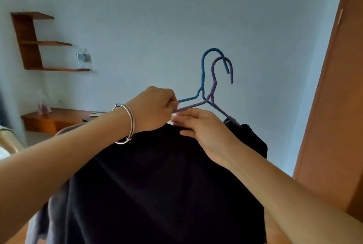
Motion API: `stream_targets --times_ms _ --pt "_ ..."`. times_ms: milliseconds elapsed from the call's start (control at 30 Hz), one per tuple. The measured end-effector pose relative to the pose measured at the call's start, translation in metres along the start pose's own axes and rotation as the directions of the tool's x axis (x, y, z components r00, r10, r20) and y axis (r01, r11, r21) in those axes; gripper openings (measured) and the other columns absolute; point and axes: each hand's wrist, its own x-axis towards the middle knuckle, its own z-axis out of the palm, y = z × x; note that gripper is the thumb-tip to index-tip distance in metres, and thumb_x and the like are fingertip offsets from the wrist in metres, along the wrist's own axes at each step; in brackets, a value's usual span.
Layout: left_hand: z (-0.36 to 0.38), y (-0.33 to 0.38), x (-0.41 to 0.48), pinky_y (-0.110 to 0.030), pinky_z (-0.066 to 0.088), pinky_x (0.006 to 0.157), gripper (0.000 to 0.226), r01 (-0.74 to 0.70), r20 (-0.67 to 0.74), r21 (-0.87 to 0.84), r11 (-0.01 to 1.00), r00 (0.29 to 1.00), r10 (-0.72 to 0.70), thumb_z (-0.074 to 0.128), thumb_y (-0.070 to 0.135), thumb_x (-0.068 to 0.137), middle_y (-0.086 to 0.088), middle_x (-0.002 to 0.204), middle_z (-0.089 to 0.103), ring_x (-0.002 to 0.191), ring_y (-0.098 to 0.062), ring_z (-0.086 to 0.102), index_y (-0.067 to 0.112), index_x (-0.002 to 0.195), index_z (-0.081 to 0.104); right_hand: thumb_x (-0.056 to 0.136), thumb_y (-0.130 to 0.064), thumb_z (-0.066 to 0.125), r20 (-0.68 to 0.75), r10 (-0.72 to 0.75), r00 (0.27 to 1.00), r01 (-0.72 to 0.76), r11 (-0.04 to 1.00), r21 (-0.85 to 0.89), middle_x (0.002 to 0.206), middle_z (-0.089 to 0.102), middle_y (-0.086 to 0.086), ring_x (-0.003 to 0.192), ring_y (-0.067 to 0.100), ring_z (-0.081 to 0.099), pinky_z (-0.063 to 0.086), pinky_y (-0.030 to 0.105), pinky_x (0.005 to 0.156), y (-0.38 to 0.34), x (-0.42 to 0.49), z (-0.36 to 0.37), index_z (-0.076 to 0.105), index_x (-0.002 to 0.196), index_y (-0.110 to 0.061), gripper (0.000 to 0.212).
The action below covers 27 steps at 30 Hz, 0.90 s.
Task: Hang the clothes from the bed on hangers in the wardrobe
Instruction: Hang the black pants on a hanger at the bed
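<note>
Two hangers are held up in front of the wall, hooks at 12 o'clock. The left arms of the blue hanger and the purple hanger are pinched together in the curled fingers of the left hand. The purple hanger's long axis runs roughly from 9 to 3 o'clock. Its right arm is already tucked into the black garment, while its left arm is bare.

The right hand is laid on the garment's neckline just below that bare arm, fingers nearly straight and close together, pointing toward 10 o'clock. Whether cloth is gripped under them cannot be told. From this hand the bare arm lies at about 11 o'clock, almost touching, so the neckline probably has to be drawn up and over toward 9 o'clock by this nearer hand.

The garment hangs down toward 6 o'clock. A brown wooden panel stands at 3 o'clock; no wardrobe rail is seen.
</note>
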Motion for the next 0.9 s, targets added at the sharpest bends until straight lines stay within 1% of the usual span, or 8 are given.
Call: stream_targets --times_ms 167,267,367,467,533,633,833,900 --pt "0.018 -0.045 0.031 -0.015 0.028 0.049 0.017 0.021 0.005 0.008 1.0 1.0 -0.021 0.054 0.04 0.086 0.011 0.063 0.051 0.056 -0.003 0.044 0.024 0.079 0.055 0.096 -0.012 0.039 0.008 -0.102 0.995 0.101 0.975 -0.2 0.101 0.06 -0.012 0.099 0.01 0.059 0.049 0.026 0.091 0.026 0.058 0.005 0.063 0.114 -0.025 0.032" --pt "0.039 -0.073 0.049 -0.015 0.028 0.05 0.015 0.036 -0.009 0.0 0.999 0.999 -0.036 0.059 0.038 0.083 0.013 0.061 0.048 0.056 -0.003 0.044 0.023 0.081 0.056 0.094 -0.012 0.042 0.065 -0.17 0.983 0.182 0.901 -0.395 0.101 0.06 -0.02 0.095 0.0 0.054 0.041 0.017 0.089 0.041 0.092 -0.013 0.068 0.108 -0.027 0.032" --pt "0.067 -0.102 0.07 -0.015 0.031 0.051 0.015 0.064 -0.026 -0.022 0.998 0.998 -0.065 0.057 0.037 0.086 0.013 0.065 0.049 0.058 -0.004 0.046 0.023 0.083 0.056 0.09 -0.015 0.052 -0.076 -0.225 0.971 0.182 0.912 -0.368 0.085 0.066 -0.02 0.087 -0.006 0.061 0.04 0.007 0.082 0.067 0.126 -0.043 0.07 0.094 -0.026 0.021" --pt "0.095 -0.125 0.101 -0.02 0.037 0.055 0.018 0.089 -0.031 0.012 0.996 0.996 -0.089 0.054 0.038 0.087 0.01 0.067 0.052 0.061 -0.007 0.05 0.02 0.088 0.057 0.087 -0.016 0.057 -0.22 -0.458 0.861 0.293 0.801 -0.523 0.085 0.06 -0.02 0.08 -0.008 0.054 0.037 -0.001 0.073 0.099 0.167 -0.075 0.064 0.104 -0.023 0.02" --pt "0.111 -0.138 0.125 -0.026 0.043 0.06 0.021 0.113 -0.04 0.063 0.992 0.993 -0.11 0.051 0.038 0.088 0.006 0.07 0.056 0.066 -0.015 0.054 0.019 0.092 0.058 0.087 -0.031 0.059 -0.09 -0.466 0.88 0.298 0.691 -0.659 0.109 0.058 -0.01 0.1 0.003 0.05 0.035 0.013 0.093 0.121 0.205 -0.095 0.05 0.126 -0.025 0.04" --pt "0.131 -0.161 0.166 -0.031 0.045 0.065 0.022 0.141 -0.087 0.121 0.983 0.988 -0.131 0.049 0.037 0.09 0.002 0.074 0.059 0.068 -0.018 0.055 0.017 0.096 0.057 0.091 -0.046 0.046 0.191 -0.249 0.949 0.293 0.482 -0.826 0.136 0.05 0.0 0.123 0.022 0.046 0.03 0.041 0.107 0.156 0.276 -0.111 0.016 0.145 -0.033 0.063" --pt "0.154 -0.211 0.233 -0.024 0.039 0.056 0.022 0.251 -0.14 0.219 0.943 0.964 -0.224 0.048 0.034 0.092 0.01 0.07 0.056 0.06 -0.007 0.051 0.016 0.1 0.056 0.1 -0.025 0.028 0.324 -0.407 0.854 0.472 0.345 -0.811 0.117 0.062 0.009 0.102 0.027 0.06 0.049 0.039 0.086 0.19 0.403 -0.109 0.025 0.142 -0.029 0.042" --pt "0.157 -0.229 0.242 -0.027 0.042 0.063 0.023 0.289 -0.175 0.236 0.928 0.952 -0.252 0.047 0.029 0.092 0.003 0.083 0.063 0.07 -0.016 0.056 0.014 0.106 0.056 0.1 -0.029 0.027 0.384 -0.463 0.799 0.56 0.342 -0.755 0.116 0.062 0.008 0.103 0.027 0.059 0.05 0.038 0.081 0.193 0.433 -0.102 0.027 0.141 -0.031 0.041"
